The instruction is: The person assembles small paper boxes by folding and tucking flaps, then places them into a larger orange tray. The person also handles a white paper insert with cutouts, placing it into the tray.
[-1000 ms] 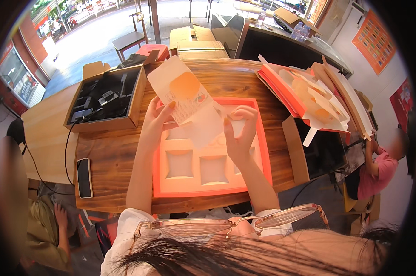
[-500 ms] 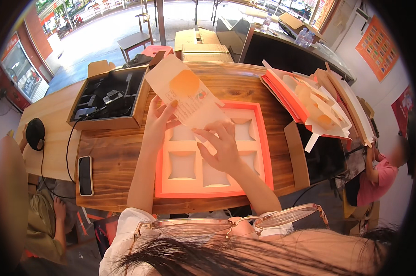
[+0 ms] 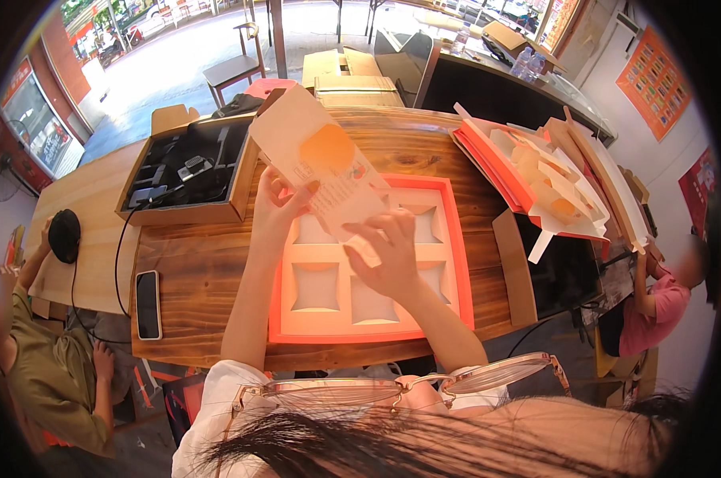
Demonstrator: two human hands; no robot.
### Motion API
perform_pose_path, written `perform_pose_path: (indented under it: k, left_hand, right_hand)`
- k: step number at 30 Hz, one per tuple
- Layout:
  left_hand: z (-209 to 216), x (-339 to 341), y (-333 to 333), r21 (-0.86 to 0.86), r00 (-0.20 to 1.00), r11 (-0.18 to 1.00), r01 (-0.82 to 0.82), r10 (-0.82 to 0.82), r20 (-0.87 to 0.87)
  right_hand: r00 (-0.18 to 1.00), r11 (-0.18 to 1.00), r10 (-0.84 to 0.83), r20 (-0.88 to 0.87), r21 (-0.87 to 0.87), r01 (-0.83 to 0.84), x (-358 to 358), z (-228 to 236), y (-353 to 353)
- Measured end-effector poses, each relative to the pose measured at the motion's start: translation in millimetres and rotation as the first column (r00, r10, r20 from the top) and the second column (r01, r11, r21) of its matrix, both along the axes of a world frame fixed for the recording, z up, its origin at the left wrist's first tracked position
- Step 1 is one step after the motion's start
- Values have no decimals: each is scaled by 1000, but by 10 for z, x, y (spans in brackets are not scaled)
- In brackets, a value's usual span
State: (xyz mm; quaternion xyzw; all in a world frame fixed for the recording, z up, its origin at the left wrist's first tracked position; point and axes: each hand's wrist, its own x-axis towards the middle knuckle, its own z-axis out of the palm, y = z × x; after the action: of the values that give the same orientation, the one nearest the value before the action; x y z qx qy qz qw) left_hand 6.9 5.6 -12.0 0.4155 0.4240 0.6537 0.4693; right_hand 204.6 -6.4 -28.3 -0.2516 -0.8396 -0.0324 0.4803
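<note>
I have the left hand (image 3: 285, 201) gripping a pale printed carton (image 3: 321, 155) by its left edge, the thumb laid over the front face. The carton is held up at a tilt, its top leaning to the upper left, with a large orange disc and small printing facing me. At its lower end I see the right hand (image 3: 391, 259), fingers bent and thumb spread apart from them; its fingertips are at the carton's edge, but I cannot tell whether that grip is closed on it.

Below both hands I see a shallow tray (image 3: 345, 296) with a coral rim and square recesses, lying on the brown wooden worktop (image 3: 201, 271). To the left I have a phone (image 3: 148, 304) lying flat, and behind it an open cardboard box (image 3: 189, 215) with black gear inside. On the right I see a pile of coral and white packaging (image 3: 548, 179) above another box (image 3: 513, 267) with a dark inside. Farther left, a co-worker in an olive top (image 3: 62, 374) has a hand at a rounded black object (image 3: 63, 237).
</note>
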Motion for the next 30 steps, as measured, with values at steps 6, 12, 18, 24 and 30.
perform_pose_path:
  k: [6,12,18,24,30]
  left_hand:
    - [-27,-16,-25,14,990,999,46,-44,-138]
    - [22,159,-80,3,931,1000,29,-26,-365]
    - [62,195,-119,101,860,994,-48,93,-502]
    - [-42,241,-75,121,872,991,-65,115,-476]
    - [-15,67,-93,169,915,986,-6,74,-397]
  right_hand:
    - [906,861,-121,-406,-497,-108,100,86,201]
    - [766,360,37,-642,-707,-609,124,45,161]
    - [863,364,-59,-502,-816,-450,62,-67,146]
    - [741,501,-5,-671,-643,-579,70,-126,161]
    - [794,580,-153,-589,-704,-410,590,296,168]
